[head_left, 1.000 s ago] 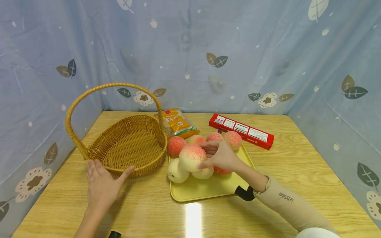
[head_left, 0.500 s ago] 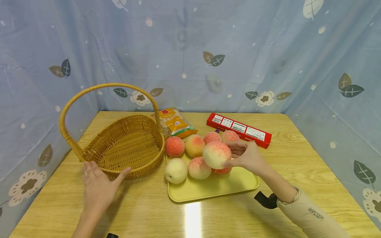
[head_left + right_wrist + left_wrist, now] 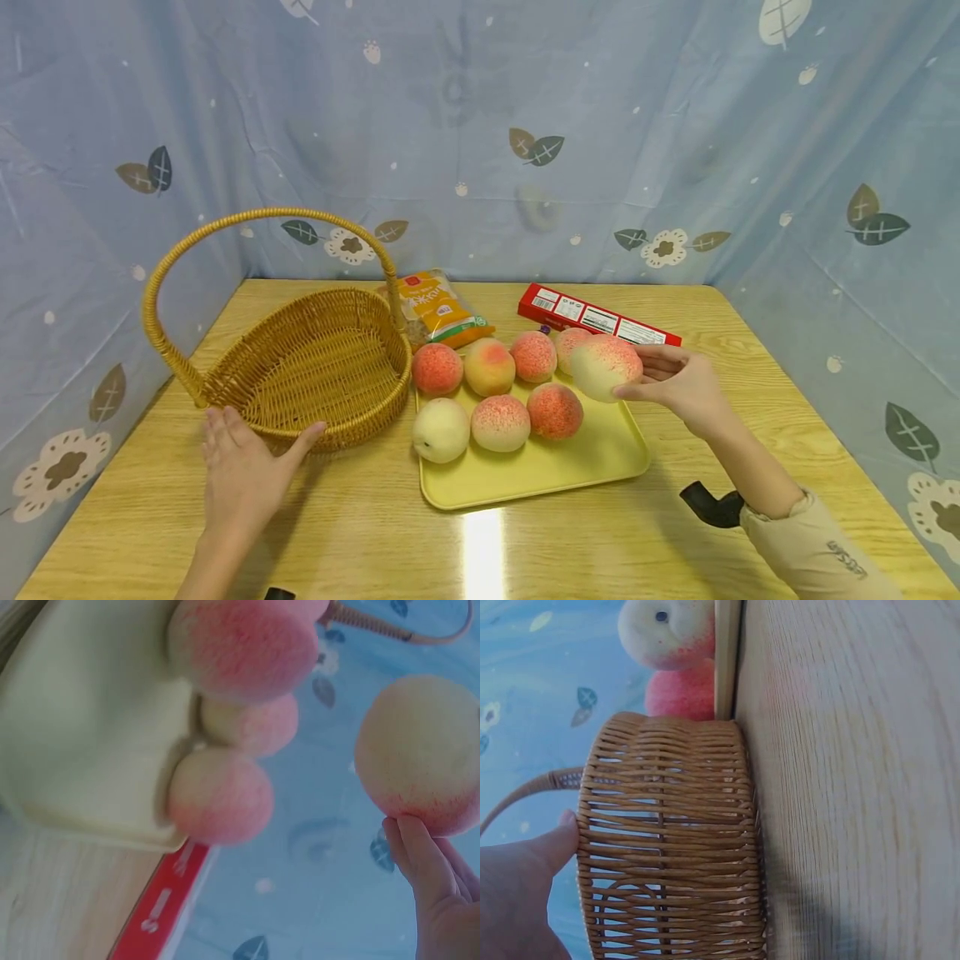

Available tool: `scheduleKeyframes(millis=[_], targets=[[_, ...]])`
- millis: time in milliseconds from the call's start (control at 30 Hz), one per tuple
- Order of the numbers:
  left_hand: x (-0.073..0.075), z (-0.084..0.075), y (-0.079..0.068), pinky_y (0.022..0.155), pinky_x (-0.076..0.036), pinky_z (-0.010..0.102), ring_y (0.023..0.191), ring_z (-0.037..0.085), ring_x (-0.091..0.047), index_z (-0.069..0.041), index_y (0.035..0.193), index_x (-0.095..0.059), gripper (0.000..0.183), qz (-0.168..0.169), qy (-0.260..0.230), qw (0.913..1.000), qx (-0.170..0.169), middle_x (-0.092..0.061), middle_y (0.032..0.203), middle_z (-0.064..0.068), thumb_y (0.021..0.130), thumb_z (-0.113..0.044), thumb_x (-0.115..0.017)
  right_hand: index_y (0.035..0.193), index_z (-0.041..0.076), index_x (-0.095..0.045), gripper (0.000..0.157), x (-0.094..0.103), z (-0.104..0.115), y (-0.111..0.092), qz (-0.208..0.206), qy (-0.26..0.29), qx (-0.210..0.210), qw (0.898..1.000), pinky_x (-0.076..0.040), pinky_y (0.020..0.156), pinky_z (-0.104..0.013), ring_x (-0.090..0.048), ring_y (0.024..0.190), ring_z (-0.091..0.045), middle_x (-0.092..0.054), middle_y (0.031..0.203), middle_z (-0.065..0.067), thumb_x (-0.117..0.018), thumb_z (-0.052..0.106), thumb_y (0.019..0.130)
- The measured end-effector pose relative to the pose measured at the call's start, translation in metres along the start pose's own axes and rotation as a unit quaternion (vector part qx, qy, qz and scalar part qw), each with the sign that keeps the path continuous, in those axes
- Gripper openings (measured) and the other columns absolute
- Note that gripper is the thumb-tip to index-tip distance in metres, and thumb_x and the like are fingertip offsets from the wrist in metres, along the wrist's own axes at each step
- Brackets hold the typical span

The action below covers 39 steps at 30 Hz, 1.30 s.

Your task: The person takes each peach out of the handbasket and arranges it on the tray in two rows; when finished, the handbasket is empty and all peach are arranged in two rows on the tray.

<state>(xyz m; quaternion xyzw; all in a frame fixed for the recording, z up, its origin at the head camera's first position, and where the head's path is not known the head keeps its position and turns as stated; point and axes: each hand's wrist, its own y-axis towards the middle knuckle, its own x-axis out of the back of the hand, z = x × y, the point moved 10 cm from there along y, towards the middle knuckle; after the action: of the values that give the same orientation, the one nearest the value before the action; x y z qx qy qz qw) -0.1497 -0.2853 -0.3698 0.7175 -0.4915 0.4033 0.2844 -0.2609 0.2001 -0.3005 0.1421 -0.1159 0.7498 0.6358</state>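
My right hand (image 3: pixel 688 390) pinches a cream and red-speckled peach (image 3: pixel 604 367), raised above the right end of the yellow tray (image 3: pixel 540 487). The right wrist view shows my fingers (image 3: pixel 427 859) against the red underside of that peach (image 3: pixel 420 754). On the tray sit several more peaches in two rows, among them a dark red one (image 3: pixel 555 411) and a pale one (image 3: pixel 440 431). My left hand (image 3: pixel 243 475) rests on the near rim of the wicker basket (image 3: pixel 330 375), fingers straight and thumb spread. In the left wrist view, the thumb (image 3: pixel 561 836) touches the rim.
Behind the tray lie an orange food packet (image 3: pixel 438 308) and a long red box (image 3: pixel 592 315). The basket's tall arched handle (image 3: pixel 273 212) rises at the left. Patterned blue cloth (image 3: pixel 450 125) encloses the wooden table (image 3: pixel 360 533) at the back and sides.
My right hand has carried the peach rightward across the tray, uncovering the peaches behind it. My left hand stays on the basket rim. The head view has shifted slightly.
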Motion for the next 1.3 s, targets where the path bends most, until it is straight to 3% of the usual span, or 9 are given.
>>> scheduleKeyframes(millis=[133,333,433,733,967,1300], targets=[[0.0,0.0,0.0,0.111,0.006,0.061,0.135,0.058,0.015,0.025,0.139,0.013,0.12,0.001,-0.003,1.0,0.003,0.025,0.144,0.04,0.091,-0.068,-0.047,0.132,-0.015,-0.048,0.069,0.013,-0.012,0.001,-0.021,-0.015,-0.013,1.0,-0.054,0.079,-0.018,-0.063,0.09,0.005,-0.066,0.109,0.006,-0.082,0.007,0.077],[0.0,0.0,0.0,0.111,0.006,0.061,0.134,0.058,0.017,0.025,0.139,0.013,0.12,-0.001,0.001,1.0,0.001,0.025,0.144,0.041,0.091,-0.068,-0.046,0.133,-0.013,-0.05,0.07,0.019,-0.03,0.003,-0.037,-0.055,-0.031,0.997,-0.052,0.079,-0.017,-0.06,0.091,0.008,-0.06,0.127,-0.022,-0.083,0.013,0.077],[0.001,0.0,-0.001,0.111,0.006,0.061,0.134,0.058,0.016,0.025,0.139,0.012,0.12,-0.005,0.001,1.0,-0.002,0.024,0.143,0.041,0.091,-0.068,-0.046,0.131,-0.013,-0.051,0.07,0.019,-0.039,0.005,-0.04,-0.07,-0.04,0.996,-0.052,0.079,-0.016,-0.061,0.093,0.004,-0.057,0.129,-0.028,-0.084,0.015,0.077],[0.003,-0.001,-0.001,0.111,0.004,0.062,0.134,0.058,0.015,0.026,0.139,0.011,0.119,-0.014,-0.001,0.9999,-0.006,0.022,0.144,0.042,0.091,-0.067,-0.048,0.128,-0.014,-0.054,0.07,0.018,-0.056,0.012,-0.045,-0.098,-0.045,0.993,-0.053,0.078,-0.017,-0.061,0.112,-0.036,-0.059,0.125,-0.03,-0.085,0.018,0.075],[0.002,-0.001,0.0,0.111,0.004,0.062,0.134,0.059,0.015,0.026,0.139,0.011,0.119,-0.011,0.0,0.9999,-0.006,0.022,0.144,0.043,0.092,-0.067,-0.047,0.123,-0.014,-0.058,0.066,0.009,-0.07,0.015,-0.031,-0.101,-0.061,0.993,-0.053,0.073,-0.017,-0.066,0.104,-0.028,-0.064,0.118,-0.026,-0.087,0.014,0.071],[0.002,-0.001,0.0,0.111,0.004,0.062,0.134,0.059,0.014,0.026,0.138,0.011,0.119,-0.011,0.003,0.9999,-0.008,0.021,0.143,0.043,0.092,-0.066,-0.047,0.121,-0.015,-0.059,0.065,-0.004,-0.084,0.019,-0.011,-0.121,-0.068,0.99,-0.054,0.072,-0.02,-0.065,0.104,-0.035,-0.066,0.114,-0.027,-0.087,0.015,0.07]])
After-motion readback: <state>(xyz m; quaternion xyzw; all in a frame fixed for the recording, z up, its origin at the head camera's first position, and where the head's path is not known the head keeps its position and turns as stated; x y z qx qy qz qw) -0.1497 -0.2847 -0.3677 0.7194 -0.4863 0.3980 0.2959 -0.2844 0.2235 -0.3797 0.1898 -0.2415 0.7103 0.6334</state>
